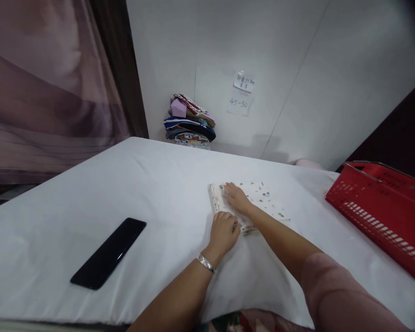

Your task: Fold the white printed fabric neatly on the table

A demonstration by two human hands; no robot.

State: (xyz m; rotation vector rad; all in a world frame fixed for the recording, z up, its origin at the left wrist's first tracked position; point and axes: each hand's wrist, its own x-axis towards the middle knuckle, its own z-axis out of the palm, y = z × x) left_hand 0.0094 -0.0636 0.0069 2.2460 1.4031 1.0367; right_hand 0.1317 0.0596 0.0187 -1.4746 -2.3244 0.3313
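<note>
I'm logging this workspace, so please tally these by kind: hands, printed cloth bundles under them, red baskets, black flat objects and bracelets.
Hands: 2 (left hand, right hand)
Printed cloth bundle: 1, layers not counted
Red basket: 1
Black flat object: 1
Bracelet: 1
Total: 6

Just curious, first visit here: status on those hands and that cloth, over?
Right hand flat on folded patterned cloth. Left hand curled at its near-left corner, grip unclear. Black slab left, red basket right, both apart from cloth.
</note>
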